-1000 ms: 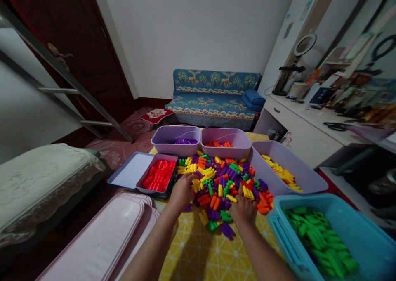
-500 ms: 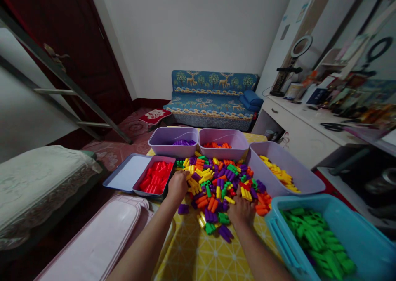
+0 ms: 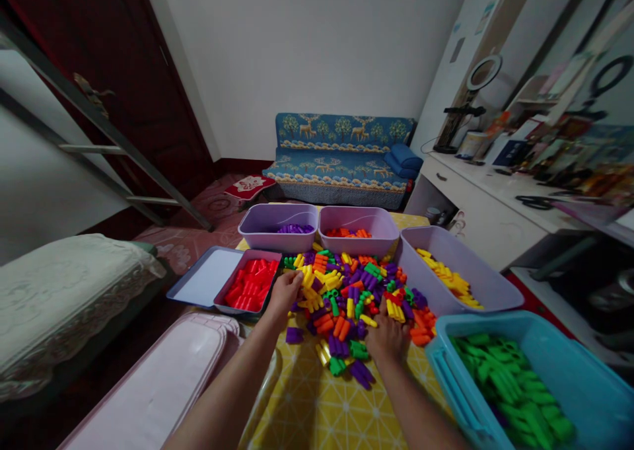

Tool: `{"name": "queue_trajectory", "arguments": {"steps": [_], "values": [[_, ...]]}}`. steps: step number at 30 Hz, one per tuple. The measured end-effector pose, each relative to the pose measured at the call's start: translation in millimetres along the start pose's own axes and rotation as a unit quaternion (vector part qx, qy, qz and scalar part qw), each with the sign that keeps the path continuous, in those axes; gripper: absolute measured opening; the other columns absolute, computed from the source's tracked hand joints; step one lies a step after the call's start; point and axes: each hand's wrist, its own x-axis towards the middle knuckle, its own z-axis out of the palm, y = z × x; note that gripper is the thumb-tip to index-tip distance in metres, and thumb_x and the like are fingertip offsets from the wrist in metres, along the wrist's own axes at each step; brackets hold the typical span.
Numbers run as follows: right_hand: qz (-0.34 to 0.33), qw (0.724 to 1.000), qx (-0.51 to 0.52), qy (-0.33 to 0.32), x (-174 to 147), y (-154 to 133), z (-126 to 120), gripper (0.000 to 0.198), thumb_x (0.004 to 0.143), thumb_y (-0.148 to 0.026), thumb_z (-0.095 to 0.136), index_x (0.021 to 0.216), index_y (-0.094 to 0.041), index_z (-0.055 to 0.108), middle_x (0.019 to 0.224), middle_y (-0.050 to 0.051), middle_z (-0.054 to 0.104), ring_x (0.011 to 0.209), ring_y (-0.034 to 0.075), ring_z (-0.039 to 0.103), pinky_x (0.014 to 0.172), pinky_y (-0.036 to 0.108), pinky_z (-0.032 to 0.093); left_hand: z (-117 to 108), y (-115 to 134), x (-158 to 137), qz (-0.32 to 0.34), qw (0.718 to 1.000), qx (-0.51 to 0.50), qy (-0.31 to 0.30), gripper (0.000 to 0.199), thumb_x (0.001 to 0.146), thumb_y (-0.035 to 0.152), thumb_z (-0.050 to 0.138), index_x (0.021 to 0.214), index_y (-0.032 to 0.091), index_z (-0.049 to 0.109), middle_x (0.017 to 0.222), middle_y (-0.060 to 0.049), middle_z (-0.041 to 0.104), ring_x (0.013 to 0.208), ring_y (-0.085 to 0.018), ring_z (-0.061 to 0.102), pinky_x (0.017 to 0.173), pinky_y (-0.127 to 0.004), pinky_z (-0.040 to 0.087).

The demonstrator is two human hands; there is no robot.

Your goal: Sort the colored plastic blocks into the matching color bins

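Yellow-patterned surface carries our mixed block pile, spread btwn & beyond the fingers of our L hand and R hand. Our L fingers are bent together at yellow blocks, our R fingers low beside a yellow piece; can't tell if either set grips anything. Just L of our L fingers sits a box w/ red blocks; R of our R fingers, a teal bin w/ green blocks.

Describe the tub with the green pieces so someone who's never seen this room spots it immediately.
Find the yellow patterned tablecloth and go to its near right side. There, right of the right hand, sits an open tub holding green pieces. It alone is turquoise; the next bin beyond it is lilac.
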Motion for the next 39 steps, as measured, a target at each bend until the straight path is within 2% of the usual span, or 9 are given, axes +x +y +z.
{"name": "queue_trajectory", "arguments": {"steps": [3,6,9,12,16,20,27,35,39], "values": [[0.001,1.0,0.0,0.005,-1,-1,-2,0.045,0.089,-0.03,0.05,0.129,-0.011,0.057,0.089,0.017,0.071,0.094,0.03,0.065,0.087,0.044,0.034,-2,-4,-5,0.004,0.997,0.042,-0.062,0.04,0.072,0.044,0.068,0.093,0.01,0.071,0.059,0.001,0.061,0.053,-0.013,0.057,0.051,-0.021,0.042],[0.001,1.0,-0.002,-0.001,0,-1,0,0.043,0.089,-0.031,0.05,0.126,-0.011,0.059,0.09,0.017,0.071,0.094,0.03,0.065,0.086,0.043,0.035,0,2,-10,0.037,0.987,0.1,-0.123,0.04,0.081,0.048,0.059,0.088,0.011,0.074,0.062,-0.002,0.066,0.059,-0.016,0.062,0.055,-0.023,0.045],[0.001,1.0,-0.002,0.0,1,0,3,0.046,0.089,-0.03,0.05,0.13,-0.01,0.055,0.09,0.016,0.072,0.093,0.029,0.065,0.084,0.041,0.035,8,15,-8,0.132,0.97,0.185,-0.091,0.031,0.086,0.034,0.053,0.089,0.014,0.076,0.076,-0.006,0.072,0.072,-0.018,0.067,0.066,-0.027,0.051],[0.006,1.0,-0.005,0.011,2,2,7,0.053,0.089,-0.028,0.051,0.137,-0.008,0.048,0.087,0.015,0.072,0.093,0.028,0.066,0.083,0.04,0.034,24,25,2,0.23,0.932,0.276,-0.054,0.029,0.084,0.017,0.054,0.105,0.016,0.073,0.102,-0.009,0.073,0.092,-0.021,0.067,0.084,-0.032,0.052],[0.008,1.0,-0.011,0.025,1,2,8,0.06,0.088,-0.028,0.053,0.142,-0.006,0.041,0.087,0.015,0.071,0.09,0.027,0.066,0.084,0.04,0.033,49,30,14,0.319,0.861,0.383,-0.097,0.048,0.083,0.009,0.052,0.128,0.02,0.061,0.134,-0.011,0.06,0.12,-0.025,0.056,0.104,-0.04,0.045],[0.01,0.999,-0.011,0.04,1,0,6,0.061,0.09,-0.03,0.051,0.144,-0.004,0.038,0.086,0.014,0.071,0.091,0.028,0.065,0.087,0.041,0.032,61,31,15,0.309,0.817,0.468,-0.134,0.046,0.087,0.012,0.045,0.126,0.027,0.063,0.131,-0.01,0.061,0.117,-0.027,0.054,0.1,-0.045,0.045],[0.011,1.0,-0.004,-0.003,1,0,5,0.054,0.088,-0.027,0.052,0.139,-0.009,0.046,0.087,0.015,0.071,0.092,0.029,0.065,0.082,0.039,0.034,56,32,7,0.3,0.808,0.491,-0.128,0.037,0.085,0.011,0.046,0.103,0.023,0.077,0.101,-0.011,0.064,0.096,-0.024,0.059,0.087,-0.036,0.048],[0.008,1.0,-0.003,-0.029,-1,-3,-5,0.033,0.09,-0.028,0.046,0.109,-0.013,0.069,0.09,0.017,0.071,0.095,0.029,0.064,0.084,0.041,0.034,54,34,-3,0.29,0.775,0.546,-0.131,0.036,0.089,0.019,0.045,0.112,0.022,0.071,0.123,-0.011,0.061,0.103,-0.025,0.058,0.089,-0.038,0.048],[0.006,1.0,-0.008,-0.006,0,-1,-1,0.039,0.089,-0.026,0.048,0.123,-0.012,0.062,0.088,0.015,0.071,0.094,0.028,0.064,0.086,0.041,0.033,54,25,-3,0.293,0.79,0.526,-0.116,0.033,0.087,0.02,0.048,0.11,0.02,0.073,0.116,-0.012,0.063,0.104,-0.026,0.058,0.092,-0.038,0.047]]}}
